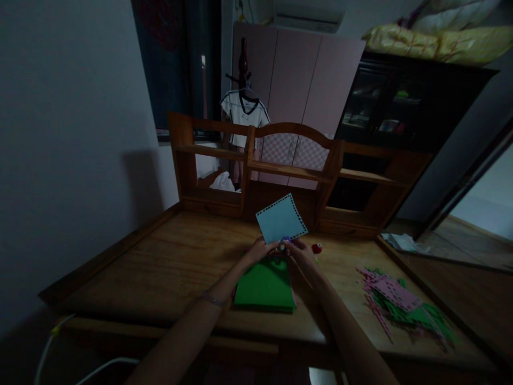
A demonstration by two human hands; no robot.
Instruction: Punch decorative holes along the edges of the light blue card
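Note:
A light blue sheet of paper (pixel 279 219) stands tilted above the desk, with small dark holes along several of its edges. My left hand (pixel 259 250) is closed at the sheet's lower edge, the fingers pinching it. My right hand (pixel 300 252) is closed around a small purple-blue tool (pixel 285 240) at the same edge; its exact kind is too small and dark to make out. Below both hands lies a stack of green sheets (pixel 264 286), with a little pink showing at its sides. A small red object (pixel 316 248) rests just beyond my right hand.
On the wooden desk (pixel 160 267), a pile of pink and green paper strips and punched pieces (pixel 401 299) lies to the right. A wooden shelf unit (pixel 292 171) runs along the back edge. A wall (pixel 80 133) stands at the left.

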